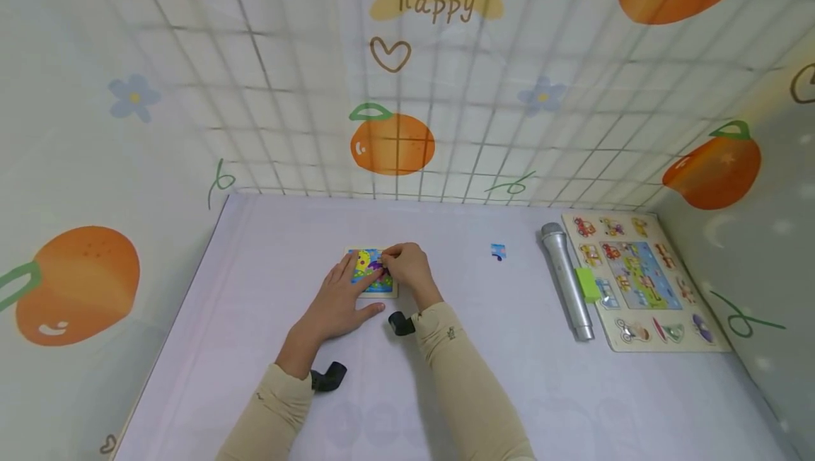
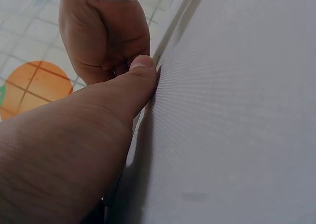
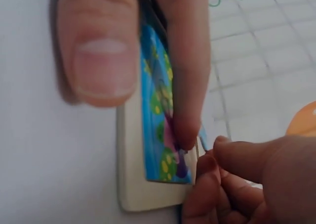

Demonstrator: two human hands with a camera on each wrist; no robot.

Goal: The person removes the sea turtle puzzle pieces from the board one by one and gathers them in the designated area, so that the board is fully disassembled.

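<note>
Fingers (image 1: 340,270) of the left hand (image 1: 342,303) lie straight and slightly apart across a small square puzzle board with a pale rim and bright cartoon picture (image 3: 132,184), flat on the pale tabletop (image 1: 248,284). Thumb and fingertip of the right hand (image 1: 410,269) pinch a mostly hidden light-blue piece (image 3: 203,136) by the board's edge. Well right lies a loose blue-and-pink puzzle piece (image 1: 499,251).

The left grip (image 1: 337,302) covers part of the puzzle (image 1: 385,285) — the piece (image 3: 203,136) in the right grip (image 1: 412,269) is mostly hidden.
</note>
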